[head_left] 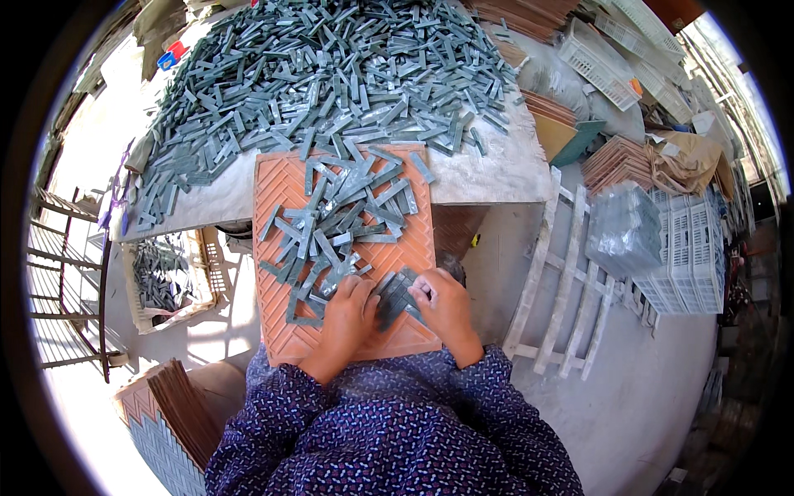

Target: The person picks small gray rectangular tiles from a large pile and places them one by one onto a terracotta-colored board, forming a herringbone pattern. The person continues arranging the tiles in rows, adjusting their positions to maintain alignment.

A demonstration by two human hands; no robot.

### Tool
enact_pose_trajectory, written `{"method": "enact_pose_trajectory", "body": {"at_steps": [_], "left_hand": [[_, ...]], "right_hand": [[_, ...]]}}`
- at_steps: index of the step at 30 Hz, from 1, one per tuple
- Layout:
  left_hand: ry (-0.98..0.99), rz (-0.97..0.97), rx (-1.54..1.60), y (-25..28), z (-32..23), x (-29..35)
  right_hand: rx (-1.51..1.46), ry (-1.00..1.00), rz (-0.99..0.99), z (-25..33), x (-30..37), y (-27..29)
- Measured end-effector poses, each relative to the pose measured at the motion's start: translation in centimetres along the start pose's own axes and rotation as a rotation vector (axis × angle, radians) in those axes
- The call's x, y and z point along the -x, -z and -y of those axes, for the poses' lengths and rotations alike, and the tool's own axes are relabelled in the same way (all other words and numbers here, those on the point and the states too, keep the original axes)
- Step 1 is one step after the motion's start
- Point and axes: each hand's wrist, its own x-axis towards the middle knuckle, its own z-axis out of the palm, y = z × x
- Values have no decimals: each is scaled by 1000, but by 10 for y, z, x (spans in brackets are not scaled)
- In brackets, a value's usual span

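An orange-red tray [277, 186] with herringbone grooves lies before me, its far end on the table and its near end at my lap. Loose grey-green stone strips [356, 198] are heaped over its middle. Near its lower right, a patch of strips [397, 298] sits side by side in the slanted grooves. My left hand [347, 314] is at the left of that patch, fingers bent and pressed together; what they grip is hidden. At the patch's right edge my right hand [447, 306] is closed, thumb against curled fingers; I cannot make out anything between them.
A large pile of strips [331, 74] covers the white table [488, 178]. A crate [203, 264] of strips stands on the floor at left, above stacked herringbone panels [169, 413]. To the right are a wooden pallet [571, 281], white plastic crates [686, 248] and stacked orange trays [616, 161].
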Motion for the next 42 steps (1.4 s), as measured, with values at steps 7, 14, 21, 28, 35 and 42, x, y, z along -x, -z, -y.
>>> {"method": "enact_pose_trajectory", "body": {"at_steps": [7,14,21,28,35,42], "left_hand": [[-24,56,-96,1,2,9],[-93,50,-146,1,5,7],[-121,68,-66,2,-1,3],[-33,100,-58,-4,0,-4],[-11,125,-99,-11,-7,-13],[-72,46,-150,-8,-10,-11]], "right_hand": [[-231,-127,-49,-3,8,16],[-208,-166,-35,-7,18,19],[-271,-147,-68,-6,12,22],[-212,-66,-79,2,-20,36],[-147,53,-33,27,-64,22],[131,-61,277,13,-40,22]]}}
